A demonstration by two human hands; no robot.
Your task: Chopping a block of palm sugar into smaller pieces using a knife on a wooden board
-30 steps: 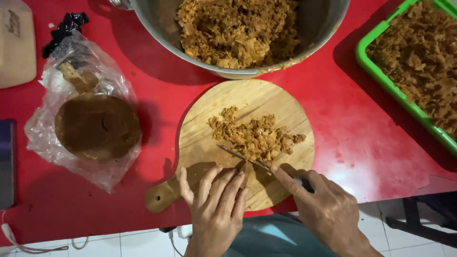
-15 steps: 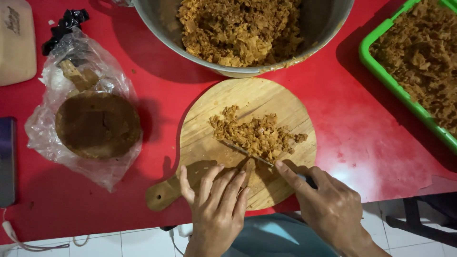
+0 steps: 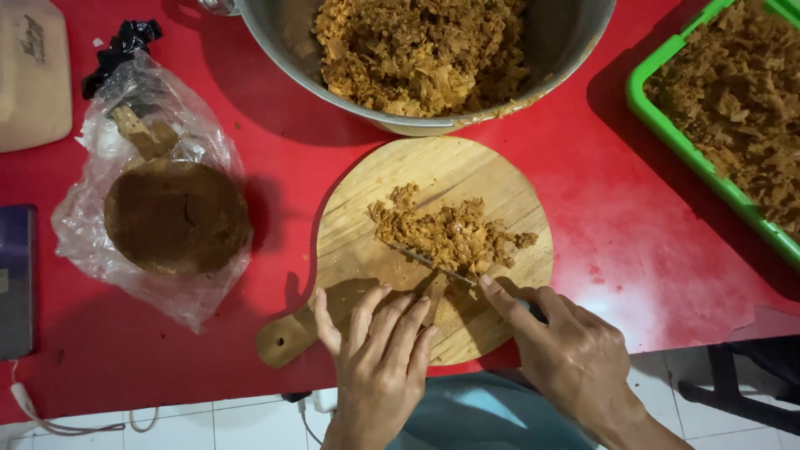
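Observation:
A round wooden cutting board (image 3: 367,217) with a short handle lies on the red table. A heap of chopped brown food (image 3: 450,233) sits on its middle. My right hand (image 3: 567,354) grips a knife (image 3: 429,262), index finger along the spine, its blade resting at the heap's near edge. My left hand (image 3: 379,367) lies flat on the board's near part, fingers spread, fingertips touching a small brown piece (image 3: 434,292) beside the blade.
A large metal bowl (image 3: 275,42) of the same chopped food stands behind the board. A green tray (image 3: 667,133) with more of it is at the right. A round wooden board in a clear plastic bag (image 3: 167,217) lies left. The table's edge runs near me.
The knife blade has shifted slightly along the near edge of the heap. My left hand stays pressed on the board in almost the same place.

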